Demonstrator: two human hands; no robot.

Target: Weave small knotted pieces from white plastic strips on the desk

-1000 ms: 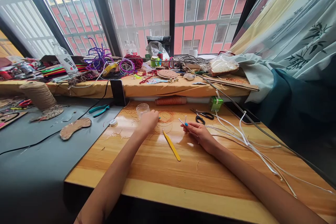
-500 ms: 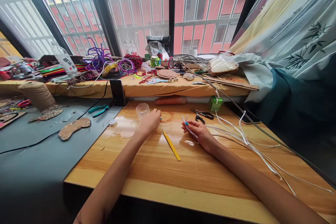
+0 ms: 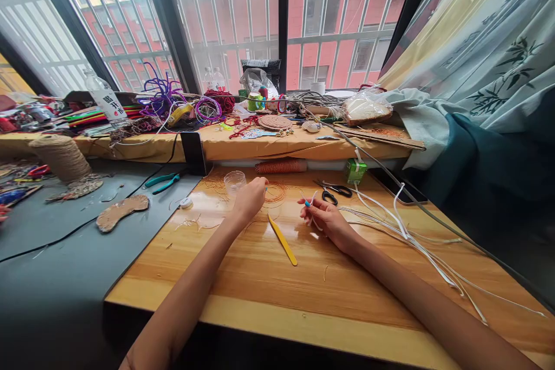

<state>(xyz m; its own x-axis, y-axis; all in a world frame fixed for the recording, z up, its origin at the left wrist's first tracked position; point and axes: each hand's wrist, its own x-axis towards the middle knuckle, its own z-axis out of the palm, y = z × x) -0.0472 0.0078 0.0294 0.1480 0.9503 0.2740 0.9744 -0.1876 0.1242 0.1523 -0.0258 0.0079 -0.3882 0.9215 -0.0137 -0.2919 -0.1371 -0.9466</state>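
My left hand (image 3: 249,199) is closed in a pinch at a coil of thin copper wire (image 3: 276,192) on the wooden table (image 3: 303,283), beside a small clear cup (image 3: 235,180). What its fingertips grip is too small to name. My right hand (image 3: 326,217) is closed on a short white strip (image 3: 313,201), held just above the table. A yellow flat tool (image 3: 282,239) lies between the two hands. Black-handled scissors (image 3: 335,191) lie just beyond my right hand.
Long white strips (image 3: 411,237) trail off to the right. A phone (image 3: 396,186) and a green box (image 3: 356,171) lie at the back right. Teal pliers (image 3: 162,181), a cardboard cut-out (image 3: 122,211) and a twine spool (image 3: 62,156) sit on the grey mat at left. The sill is cluttered.
My right hand has turned the white strip and drawn its fingers in around it. My left hand has edged a little right toward the copper coil.
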